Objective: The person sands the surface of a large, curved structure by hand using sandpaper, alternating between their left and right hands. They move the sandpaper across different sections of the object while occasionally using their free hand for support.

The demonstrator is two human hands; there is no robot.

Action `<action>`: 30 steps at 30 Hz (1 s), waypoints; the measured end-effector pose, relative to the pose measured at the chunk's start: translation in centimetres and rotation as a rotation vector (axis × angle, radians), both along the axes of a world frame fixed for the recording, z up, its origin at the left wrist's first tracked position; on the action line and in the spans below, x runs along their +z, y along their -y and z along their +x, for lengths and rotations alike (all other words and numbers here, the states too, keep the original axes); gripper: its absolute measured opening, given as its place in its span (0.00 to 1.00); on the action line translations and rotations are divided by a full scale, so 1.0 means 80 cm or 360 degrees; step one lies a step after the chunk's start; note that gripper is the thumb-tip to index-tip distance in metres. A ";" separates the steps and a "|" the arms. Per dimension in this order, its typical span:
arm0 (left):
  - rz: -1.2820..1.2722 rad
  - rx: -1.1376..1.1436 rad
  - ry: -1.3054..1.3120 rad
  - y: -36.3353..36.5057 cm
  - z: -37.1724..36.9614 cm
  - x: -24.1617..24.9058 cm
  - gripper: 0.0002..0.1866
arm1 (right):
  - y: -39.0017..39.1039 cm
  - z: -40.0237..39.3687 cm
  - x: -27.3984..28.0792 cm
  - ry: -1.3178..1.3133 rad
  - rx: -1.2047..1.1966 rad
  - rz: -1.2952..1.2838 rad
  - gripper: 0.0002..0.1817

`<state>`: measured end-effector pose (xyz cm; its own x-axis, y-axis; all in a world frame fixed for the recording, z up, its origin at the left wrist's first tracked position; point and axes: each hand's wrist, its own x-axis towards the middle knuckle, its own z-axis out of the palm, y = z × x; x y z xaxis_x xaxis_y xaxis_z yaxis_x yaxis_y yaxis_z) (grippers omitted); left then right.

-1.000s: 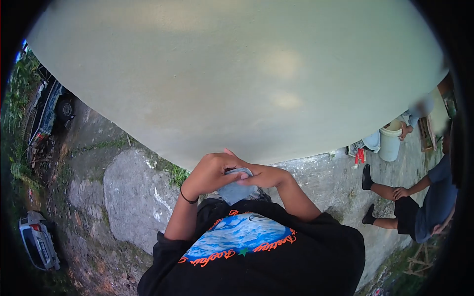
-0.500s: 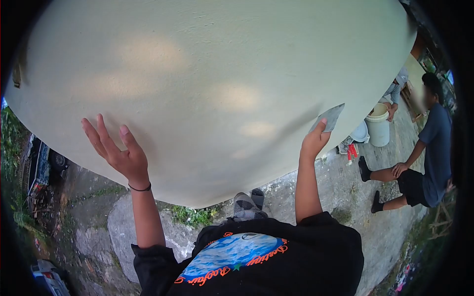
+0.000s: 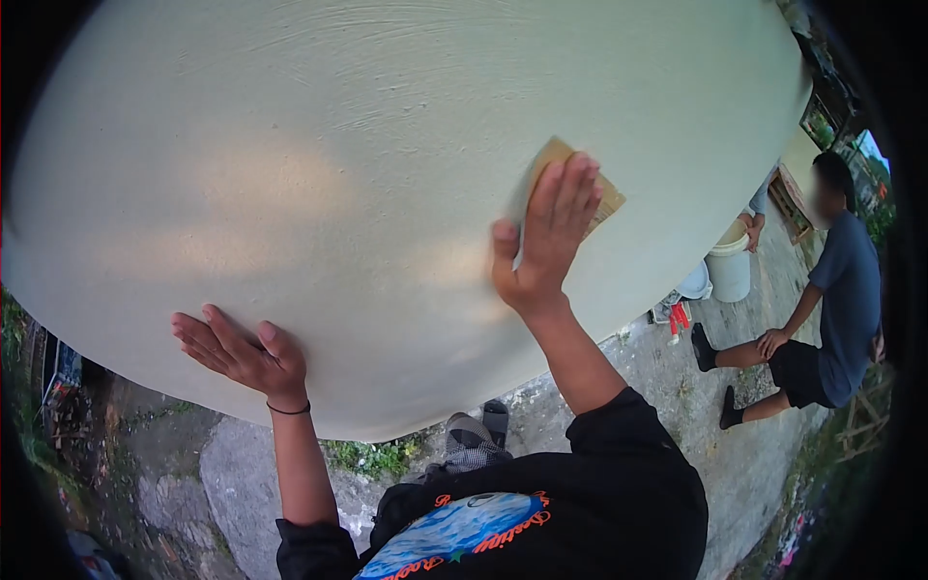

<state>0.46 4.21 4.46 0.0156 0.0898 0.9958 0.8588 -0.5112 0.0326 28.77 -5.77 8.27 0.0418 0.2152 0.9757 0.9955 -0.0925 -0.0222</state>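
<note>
A large pale wall with fine ridges and scratches fills the upper view. Against it, my right hand presses a brown sheet, perhaps sandpaper, flat under its extended fingers; the sheet's corners stick out above and to the right. My left hand, with a dark band at the wrist, is lower on the left, fingers spread at the wall surface and holding nothing.
At the right, a person in a dark shirt has a hand on one knee. Another person's hand touches a white bucket. Red-handled items lie near the wall's edge on the concrete ground.
My right hand has moved up and left, turning the sheet from its grey side onto the wall. My left hand has lowered slightly. The view has shifted a little.
</note>
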 end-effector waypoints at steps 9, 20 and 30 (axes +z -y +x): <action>0.0016 -0.0067 -0.0003 -0.001 -0.006 -0.006 0.28 | 0.031 0.129 -0.090 -0.1256 0.0108 0.0630 0.34; 0.0048 -0.0128 -0.0010 -0.002 -0.008 -0.006 0.28 | 0.006 0.020 -0.113 0.0687 -0.0077 -0.0270 0.35; 0.0014 -0.0103 0.0026 -0.009 -0.016 -0.034 0.28 | 0.036 0.190 0.061 -0.1449 0.0398 0.0683 0.38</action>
